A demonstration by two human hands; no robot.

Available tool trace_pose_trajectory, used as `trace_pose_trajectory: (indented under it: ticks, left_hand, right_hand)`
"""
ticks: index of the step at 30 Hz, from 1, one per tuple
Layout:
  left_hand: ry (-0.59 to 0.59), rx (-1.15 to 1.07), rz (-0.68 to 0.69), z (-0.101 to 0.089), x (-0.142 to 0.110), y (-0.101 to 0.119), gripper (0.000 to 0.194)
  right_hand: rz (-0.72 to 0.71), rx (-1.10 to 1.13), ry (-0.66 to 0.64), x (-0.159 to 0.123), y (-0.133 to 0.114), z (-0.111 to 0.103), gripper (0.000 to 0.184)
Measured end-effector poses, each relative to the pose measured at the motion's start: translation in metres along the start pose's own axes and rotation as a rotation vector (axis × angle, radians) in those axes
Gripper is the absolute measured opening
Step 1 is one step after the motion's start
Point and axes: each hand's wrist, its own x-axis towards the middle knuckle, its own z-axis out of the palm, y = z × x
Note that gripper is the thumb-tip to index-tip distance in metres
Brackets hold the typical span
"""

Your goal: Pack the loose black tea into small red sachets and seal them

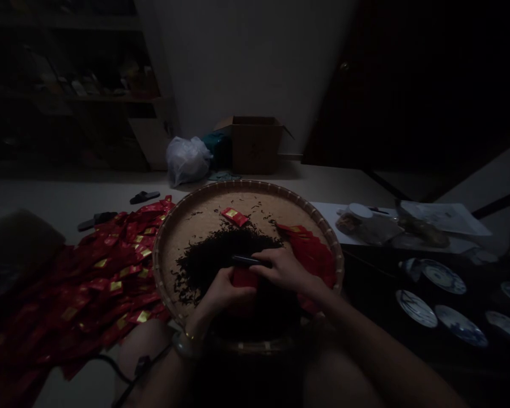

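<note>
A round woven bamboo tray lies across my lap, with a dark heap of dried tea leaves in its middle. My left hand is closed on a red packet, held upright over the heap. Right at the top of that packet, my right hand grips a slim dark tool lying level; its kind is too dim to tell. One filled-looking red and gold packet lies flat behind the heap. At the tray's right side is a fanned stack of flat red packets.
Red and gold packets are piled on the floor to the left, by dark slippers. To the right stand blue and white dishes and a white-lidded jar. A cardboard box and white plastic bag sit by the wall.
</note>
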Motion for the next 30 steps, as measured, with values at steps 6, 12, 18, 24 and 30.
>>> trace_pose_trajectory:
  ticks: [6,12,18,24,30]
  left_hand:
    - [0.043,-0.074,-0.022,0.001,-0.001,-0.001,0.038]
    - [0.039,-0.044,-0.042,0.003,-0.001,0.002,0.039]
    - [0.045,0.028,-0.004,0.001,0.0,-0.002,0.037]
    - [0.099,-0.038,0.073,0.001,0.003,-0.003,0.039]
    - [0.208,-0.033,0.2,-0.002,0.003,0.003,0.034]
  right_hand:
    - [-0.024,0.107,0.029,-0.007,0.012,-0.003,0.05]
    - [-0.03,0.05,-0.039,-0.007,0.008,-0.003,0.037]
    - [-0.056,-0.043,-0.017,-0.005,0.004,-0.001,0.024]
    - [-0.106,-0.074,-0.035,-0.006,0.004,0.0,0.017]
    - [-0.115,-0.151,-0.044,-0.007,0.0,0.001,0.016]
